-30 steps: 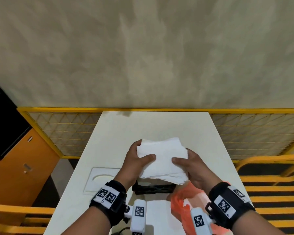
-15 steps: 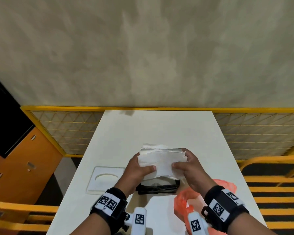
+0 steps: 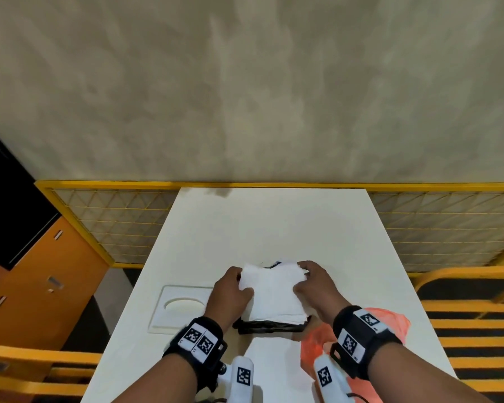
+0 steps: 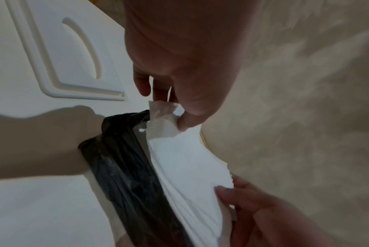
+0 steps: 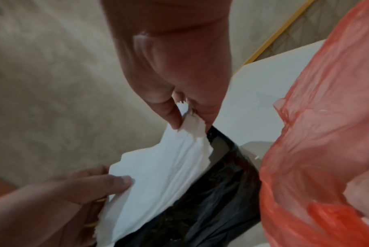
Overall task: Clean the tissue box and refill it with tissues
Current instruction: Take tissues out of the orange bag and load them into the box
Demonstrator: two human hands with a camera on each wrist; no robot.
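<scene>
A thick stack of white tissues (image 3: 274,295) sits in the open top of a black tissue box (image 3: 271,327) on the white table (image 3: 274,222). My left hand (image 3: 230,295) grips the stack's left edge, thumb on top (image 4: 190,117). My right hand (image 3: 314,286) grips the right edge, with thumb and fingers pinching the tissues (image 5: 192,120). In the wrist views the stack (image 4: 190,167) stands partly above the box (image 4: 124,167), whose black side (image 5: 211,200) is glossy. The box's white lid (image 3: 184,305), with an oval slot, lies flat to the left.
A red plastic bag (image 3: 390,324) lies on the table by my right wrist, close to the box (image 5: 318,133). A yellow wire-mesh fence (image 3: 114,222) borders the table's far side. An orange cabinet (image 3: 32,286) stands left; yellow chair rails (image 3: 463,286) lie right.
Both hands have lowered the tissue stack from above the box down into its open top. The stack now lies flatter and covers most of the box.
</scene>
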